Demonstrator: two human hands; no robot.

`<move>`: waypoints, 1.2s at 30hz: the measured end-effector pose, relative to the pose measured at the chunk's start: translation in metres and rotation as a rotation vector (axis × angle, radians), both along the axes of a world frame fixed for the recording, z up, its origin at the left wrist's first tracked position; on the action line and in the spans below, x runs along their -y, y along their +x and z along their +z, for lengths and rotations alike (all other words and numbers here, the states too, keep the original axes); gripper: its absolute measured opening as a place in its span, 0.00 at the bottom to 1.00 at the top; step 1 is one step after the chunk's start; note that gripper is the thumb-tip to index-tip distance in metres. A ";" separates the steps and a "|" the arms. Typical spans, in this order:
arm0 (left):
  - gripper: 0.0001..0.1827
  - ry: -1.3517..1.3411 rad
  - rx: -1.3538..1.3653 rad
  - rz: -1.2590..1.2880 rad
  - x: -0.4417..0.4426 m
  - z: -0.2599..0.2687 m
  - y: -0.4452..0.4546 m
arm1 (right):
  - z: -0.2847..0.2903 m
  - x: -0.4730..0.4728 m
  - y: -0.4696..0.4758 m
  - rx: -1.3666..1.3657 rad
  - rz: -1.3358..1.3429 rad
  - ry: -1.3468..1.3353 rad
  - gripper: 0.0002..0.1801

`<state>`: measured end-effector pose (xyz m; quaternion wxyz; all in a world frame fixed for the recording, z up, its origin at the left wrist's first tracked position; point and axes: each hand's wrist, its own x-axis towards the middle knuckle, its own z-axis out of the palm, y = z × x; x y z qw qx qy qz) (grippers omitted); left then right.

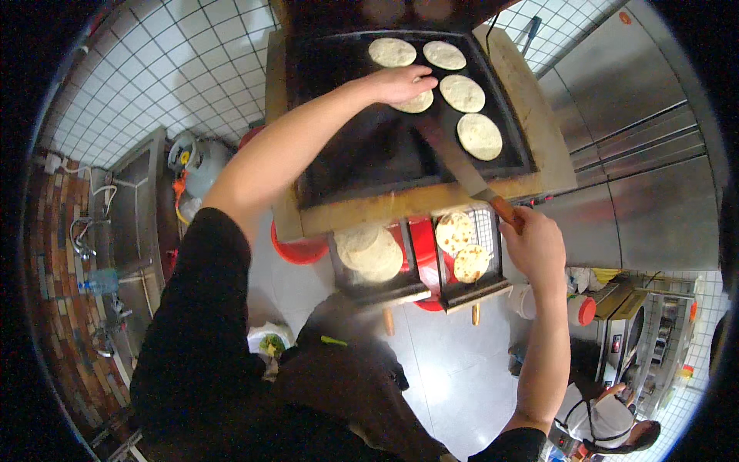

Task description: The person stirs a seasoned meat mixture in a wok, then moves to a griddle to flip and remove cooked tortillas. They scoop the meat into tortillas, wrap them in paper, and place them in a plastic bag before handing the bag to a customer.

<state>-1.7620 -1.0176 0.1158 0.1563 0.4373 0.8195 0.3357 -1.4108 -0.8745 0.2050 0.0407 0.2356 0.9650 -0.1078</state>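
On the dark griddle (358, 144) lie several pale round flatbreads (462, 93). My left hand (404, 84) reaches over the griddle, its fingers on or just above one flatbread (417, 103) and partly covering it; whether they touch it I cannot tell. My right hand (534, 242) is closed around the wooden handle of a long flat metal spatula (470, 176), whose blurred blade slants up and left over the griddle's front edge. Below the griddle, a tray on the left holds a pile of pale flatbreads (375, 254). Browned flatbreads (455, 232) lie on a wire rack in the right tray.
A red basin (297, 245) stands below the griddle's front left corner. A gas cylinder (202, 164) stands at the left, near a metal sink counter (135, 208). Steel cabinet doors (664, 213) are at the right. Another person (597, 416) is at the lower right, near shelves.
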 end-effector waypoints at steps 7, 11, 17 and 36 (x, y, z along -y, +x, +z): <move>0.36 -0.528 -0.343 -0.103 -0.023 -0.037 -0.037 | -0.056 0.025 -0.086 -0.209 -0.050 -0.044 0.17; 0.31 -0.146 -0.825 -0.045 0.011 0.016 0.004 | -0.053 0.024 -0.011 -0.430 -0.004 -0.039 0.20; 0.32 0.048 -0.815 -0.134 0.081 0.067 0.177 | -0.006 0.061 0.170 -0.385 -0.088 -0.263 0.21; 0.17 -0.176 0.162 -0.157 0.183 -0.089 0.435 | -0.070 -0.024 0.302 -0.248 -0.398 -0.284 0.21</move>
